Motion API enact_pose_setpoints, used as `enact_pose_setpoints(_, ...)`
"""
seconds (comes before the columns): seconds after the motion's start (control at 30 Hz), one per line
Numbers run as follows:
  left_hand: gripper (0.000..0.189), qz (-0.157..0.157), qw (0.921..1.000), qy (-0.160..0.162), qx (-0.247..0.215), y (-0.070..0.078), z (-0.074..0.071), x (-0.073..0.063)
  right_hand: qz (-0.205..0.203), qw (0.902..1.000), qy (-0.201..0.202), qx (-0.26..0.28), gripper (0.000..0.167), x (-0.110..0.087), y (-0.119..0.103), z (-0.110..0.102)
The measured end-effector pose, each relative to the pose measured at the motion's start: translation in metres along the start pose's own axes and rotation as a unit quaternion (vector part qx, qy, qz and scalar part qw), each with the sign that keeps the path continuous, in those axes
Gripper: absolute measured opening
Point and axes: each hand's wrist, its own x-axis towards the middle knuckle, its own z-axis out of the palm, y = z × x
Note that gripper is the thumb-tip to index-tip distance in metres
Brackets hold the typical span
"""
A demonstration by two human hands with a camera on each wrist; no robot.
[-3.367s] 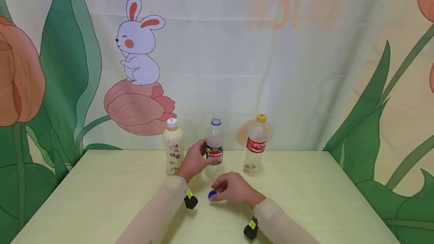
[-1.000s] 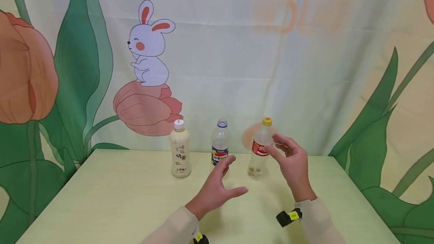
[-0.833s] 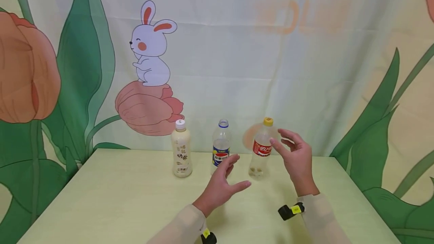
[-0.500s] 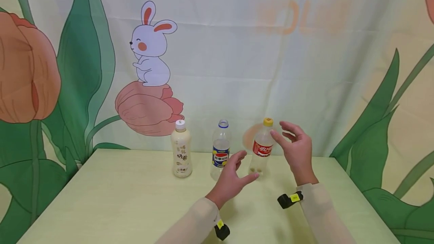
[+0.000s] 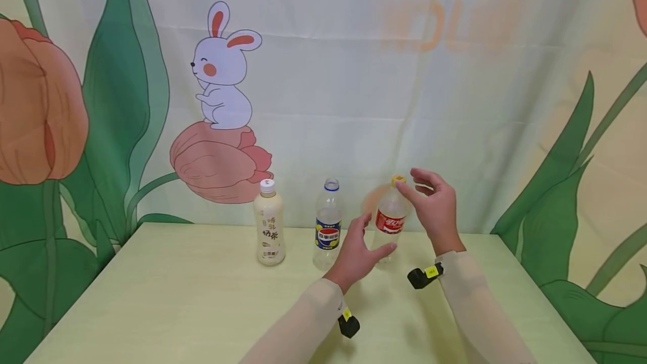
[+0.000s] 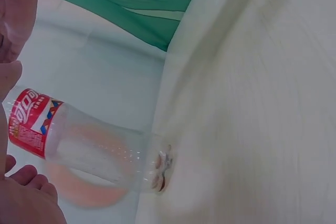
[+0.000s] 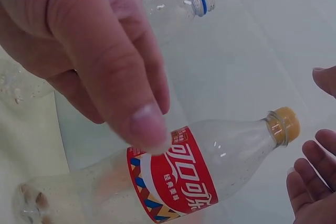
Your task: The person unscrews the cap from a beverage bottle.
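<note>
Saw left hand by red-label bottle upright on table, right hand by yellow cap, both with fingers spread; judged liable to topple if knocked one-sidedly before being gripped.

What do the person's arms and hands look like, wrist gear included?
Plain, pale beige fabric long sleeves cover both arms to the wrists. The left hand and right hand are ungloved. Each wrist carries a small, blocky black device with a bright yellow label; its print is too small to read. No cables show.
</note>
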Motion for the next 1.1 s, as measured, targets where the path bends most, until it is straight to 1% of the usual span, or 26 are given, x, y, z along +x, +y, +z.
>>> enact_pose_setpoints(0.13,0.097,-0.015,0.9998,0.009,0.002,-0.003,0.009,0.008,0.008,0.9999,-0.006,-0.007,0.06,0.005,0.005,0.0)
enact_pose_setpoints(0.27,0.098,-0.02,0.9997,0.015,0.001,-0.004,0.016,0.016,0.024,0.9995,-0.014,-0.014,0.06,0.008,0.009,0.001)
enact_pose_setpoints(0.43,0.097,-0.019,0.9993,0.03,0.012,-0.002,0.021,0.024,0.031,0.9993,-0.016,-0.015,0.059,0.008,0.014,0.004)
enact_pose_setpoints(0.53,0.096,-0.017,0.9992,0.036,0.008,0.0,0.023,0.028,0.029,0.9994,-0.011,-0.015,0.059,0.009,0.017,0.006)
enact_pose_setpoints(0.67,0.093,-0.001,0.9992,0.04,0.002,0.0,0.026,0.035,0.03,0.9995,-0.006,-0.012,0.059,0.011,0.019,0.007)
enact_pose_setpoints(0.77,0.089,0.005,0.9992,0.039,0.0,0.0,0.029,0.039,0.033,0.9994,-0.007,-0.007,0.058,0.012,0.018,0.007)
enact_pose_setpoints(0.93,0.085,-0.006,0.9993,0.036,-0.005,-0.002,0.034,0.043,0.038,0.9991,-0.011,-0.015,0.053,0.012,0.018,0.01)
enact_pose_setpoints(1.1,0.078,0.0,0.9988,0.049,0.01,-0.003,0.036,0.046,0.032,0.999,-0.014,-0.026,0.051,0.013,0.016,0.011)
